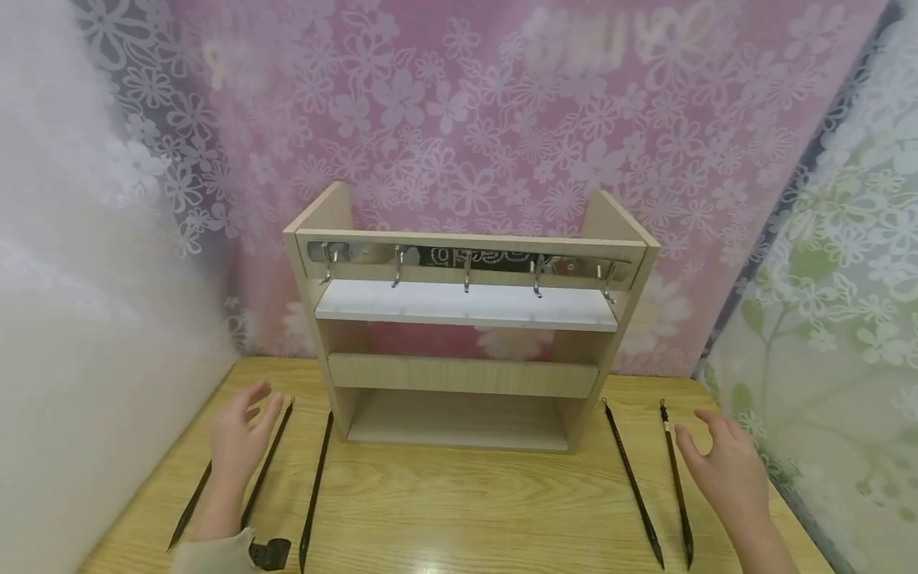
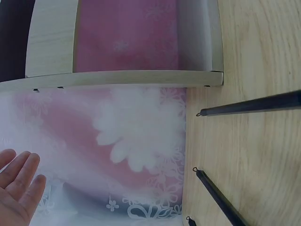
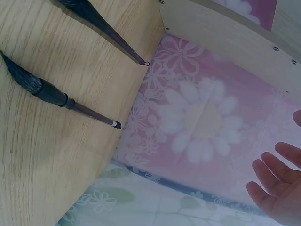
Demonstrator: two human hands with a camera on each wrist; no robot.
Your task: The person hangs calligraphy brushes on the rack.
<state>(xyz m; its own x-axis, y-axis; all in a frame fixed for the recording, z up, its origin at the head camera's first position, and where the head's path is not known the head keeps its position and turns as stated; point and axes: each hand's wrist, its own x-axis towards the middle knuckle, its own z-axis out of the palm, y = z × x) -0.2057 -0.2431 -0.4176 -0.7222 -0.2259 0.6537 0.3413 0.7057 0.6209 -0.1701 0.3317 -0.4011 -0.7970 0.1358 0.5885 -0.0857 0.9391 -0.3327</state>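
Note:
My left hand point(image 1: 241, 434) hovers over the table's left side with loosely bent fingers and holds nothing. Beneath and beside it lie three dark calligraphy brushes: one at the far left point(image 1: 190, 505), one by the fingers point(image 1: 269, 461) and one nearer the shelf point(image 1: 315, 493). On the other side my right hand point(image 1: 730, 466), also holding nothing, is just right of a brush with a pale band point(image 1: 675, 485). Another brush point(image 1: 633, 481) lies to its left. The brushes have hanging loops at their far ends, and bristle tips toward me. Both wrist views show relaxed, bare fingers.
Between the hands stands a wooden shelf rack point(image 1: 463, 381) with a row of metal hooks point(image 1: 468, 271) along its top rail and a white shelf board point(image 1: 466, 304) behind them. A flowered pink curtain point(image 1: 473, 119) hangs behind the wooden table point(image 1: 459, 510), with pale side walls.

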